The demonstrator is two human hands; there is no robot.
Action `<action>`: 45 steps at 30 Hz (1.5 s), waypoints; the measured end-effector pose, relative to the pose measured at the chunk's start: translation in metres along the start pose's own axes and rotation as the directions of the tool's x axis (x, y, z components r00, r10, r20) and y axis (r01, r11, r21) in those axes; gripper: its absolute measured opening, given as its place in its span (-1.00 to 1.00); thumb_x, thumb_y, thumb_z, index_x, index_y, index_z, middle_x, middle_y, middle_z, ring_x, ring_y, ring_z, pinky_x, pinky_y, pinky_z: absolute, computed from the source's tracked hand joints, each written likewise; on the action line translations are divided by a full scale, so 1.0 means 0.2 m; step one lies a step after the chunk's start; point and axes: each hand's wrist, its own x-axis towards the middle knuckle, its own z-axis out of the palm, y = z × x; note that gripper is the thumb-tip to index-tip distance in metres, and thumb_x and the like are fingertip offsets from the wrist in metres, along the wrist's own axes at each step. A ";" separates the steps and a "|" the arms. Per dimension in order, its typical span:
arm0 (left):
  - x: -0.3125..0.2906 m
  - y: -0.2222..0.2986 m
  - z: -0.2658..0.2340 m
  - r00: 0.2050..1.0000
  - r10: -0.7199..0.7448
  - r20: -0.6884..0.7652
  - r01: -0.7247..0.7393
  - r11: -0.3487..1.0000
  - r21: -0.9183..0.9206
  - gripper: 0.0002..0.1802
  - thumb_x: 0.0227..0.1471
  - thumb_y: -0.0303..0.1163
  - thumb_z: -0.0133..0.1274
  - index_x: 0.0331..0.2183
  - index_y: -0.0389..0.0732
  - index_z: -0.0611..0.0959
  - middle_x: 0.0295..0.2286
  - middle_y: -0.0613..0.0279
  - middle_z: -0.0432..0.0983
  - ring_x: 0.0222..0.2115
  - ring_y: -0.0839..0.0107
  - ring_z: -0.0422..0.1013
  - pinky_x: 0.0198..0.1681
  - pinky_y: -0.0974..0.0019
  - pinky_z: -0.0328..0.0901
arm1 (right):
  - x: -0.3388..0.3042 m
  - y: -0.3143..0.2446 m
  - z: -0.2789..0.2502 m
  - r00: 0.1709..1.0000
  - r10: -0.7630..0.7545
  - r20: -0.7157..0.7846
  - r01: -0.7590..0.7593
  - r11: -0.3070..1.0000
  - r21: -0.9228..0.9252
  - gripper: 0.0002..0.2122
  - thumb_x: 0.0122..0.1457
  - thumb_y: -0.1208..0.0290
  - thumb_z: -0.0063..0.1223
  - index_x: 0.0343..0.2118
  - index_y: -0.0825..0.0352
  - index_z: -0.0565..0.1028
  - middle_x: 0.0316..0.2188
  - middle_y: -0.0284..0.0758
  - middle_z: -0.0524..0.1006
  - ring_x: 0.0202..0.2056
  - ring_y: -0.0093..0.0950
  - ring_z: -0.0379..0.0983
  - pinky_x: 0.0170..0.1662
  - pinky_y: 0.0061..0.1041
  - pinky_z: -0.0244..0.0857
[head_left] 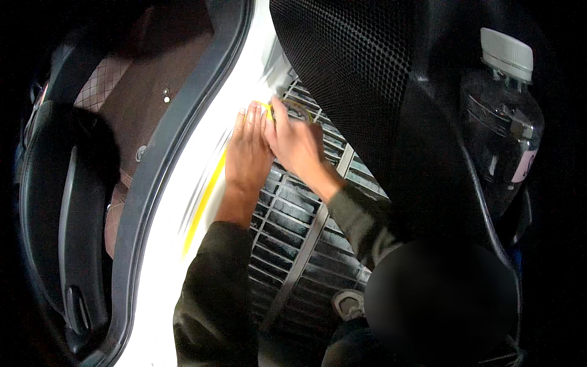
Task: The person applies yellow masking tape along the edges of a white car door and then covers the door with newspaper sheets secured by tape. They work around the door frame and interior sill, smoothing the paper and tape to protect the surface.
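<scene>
Brown car interior (147, 73) sitting far left, black door seal (147, 177) bordering it, white sill (195, 159) curving beside that. Grated floor (298, 260) showing past sill's right edge; black mesh (348, 55) hanging above, clear bottle (501, 140) with white cap standing far right. Yellow tape (208, 199) running along sill near its right edge, passing under left grip (249, 150): fingers lying straight, side by side, unclamped. Right grip (296, 144) touching left, thumb-side fingers by tape's upper end, roll (298, 110) just behind; can't tell if clamped, fingers partly hidden.
</scene>
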 end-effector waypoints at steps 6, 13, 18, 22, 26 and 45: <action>-0.04 -0.06 -0.02 0.996 -0.024 0.085 0.038 0.986 -0.162 -0.16 0.06 0.01 0.05 0.20 -0.32 0.22 0.23 0.01 0.09 0.30 0.25 -0.07 0.37 0.14 -0.24 | -0.22 -0.02 -0.29 0.831 0.411 0.375 -0.433 0.901 -0.028 -0.69 0.27 0.37 -0.05 0.02 0.40 0.42 -0.68 -0.29 0.52 -0.73 -0.44 0.43 -0.69 -0.45 0.27; 0.01 -0.03 -0.05 0.997 -0.002 0.073 0.014 0.987 -0.159 -0.16 0.06 0.02 0.04 0.21 -0.31 0.21 0.25 0.02 0.07 0.31 0.26 -0.09 0.38 0.16 -0.27 | -0.42 0.21 -0.31 0.977 0.206 0.057 -0.202 0.977 -0.073 -0.85 0.24 0.37 -0.01 -0.25 0.31 0.53 -0.63 -0.20 0.52 -0.67 -0.35 0.49 -0.60 -0.45 0.30; 0.03 -0.01 -0.06 0.997 -0.001 0.071 0.012 0.987 -0.157 -0.16 0.05 0.02 0.05 0.20 -0.31 0.23 0.24 0.01 0.08 0.31 0.25 -0.08 0.38 0.14 -0.27 | -0.49 0.29 -0.24 0.931 0.363 0.019 -0.363 0.925 0.111 -0.83 0.24 0.37 -0.04 -0.26 0.32 0.54 -0.66 -0.24 0.51 -0.68 -0.48 0.45 -0.60 -0.55 0.23; 0.02 0.01 -0.06 0.997 -0.028 0.071 0.038 0.988 -0.150 -0.16 0.04 0.02 0.05 0.19 -0.32 0.25 0.23 0.00 0.10 0.30 0.23 -0.06 0.37 0.12 -0.25 | -0.50 0.19 -0.27 0.520 0.838 0.164 -0.627 0.244 0.740 -0.77 0.24 0.35 -0.09 -0.22 0.37 0.55 -0.65 -0.46 0.42 -0.71 -0.68 0.25 -0.61 -0.66 0.11; -0.05 -0.01 -0.09 0.994 -0.070 0.088 0.092 0.953 -0.289 -0.34 0.12 -0.12 -0.01 0.14 -0.32 0.33 0.21 -0.04 0.14 0.28 0.22 -0.02 0.37 0.09 -0.23 | -0.58 -0.02 -0.32 0.421 0.794 0.439 -0.772 0.060 0.633 -0.69 0.27 0.38 -0.14 0.02 0.37 0.45 -0.69 -0.51 0.34 -0.75 -0.71 0.10 -0.66 -0.71 0.00; -1.15 -0.63 -0.49 0.602 -0.611 0.515 0.267 -0.453 -0.850 -0.69 0.26 -0.22 -0.04 -0.51 -0.12 0.45 -0.71 0.54 0.11 -0.75 0.74 -0.02 -0.70 0.56 -0.07 | 0.11 0.00 0.13 0.968 0.236 -0.089 -0.227 0.969 0.101 -0.64 0.07 0.31 0.12 -0.11 0.40 0.43 -0.10 -0.10 0.42 -0.04 -0.17 0.37 0.03 -0.22 0.26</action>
